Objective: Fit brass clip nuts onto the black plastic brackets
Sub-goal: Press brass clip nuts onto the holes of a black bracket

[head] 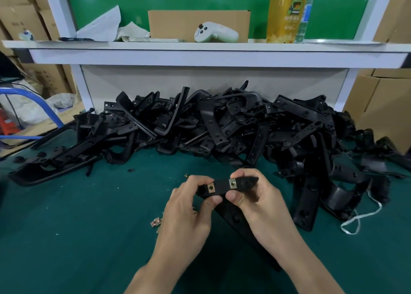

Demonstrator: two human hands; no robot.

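Now left hand (189,207) and right hand (258,195) both pinch one black bracket (221,185) between them, two brass clip nuts (232,183) seated on it; bracket pile (211,124) beyond.

One wide-angle camera sits on the person's head and looks forward and down over the green worktop (89,238). It is nearest to the left hand (189,207) and the right hand (258,202), which reach in from the bottom of the view and hold a black bracket (222,185) low in the middle. The heap of brackets (211,124) along the worktop's far edge lies farther off. The white shelf (200,48) crosses the top, its line slightly bowed.
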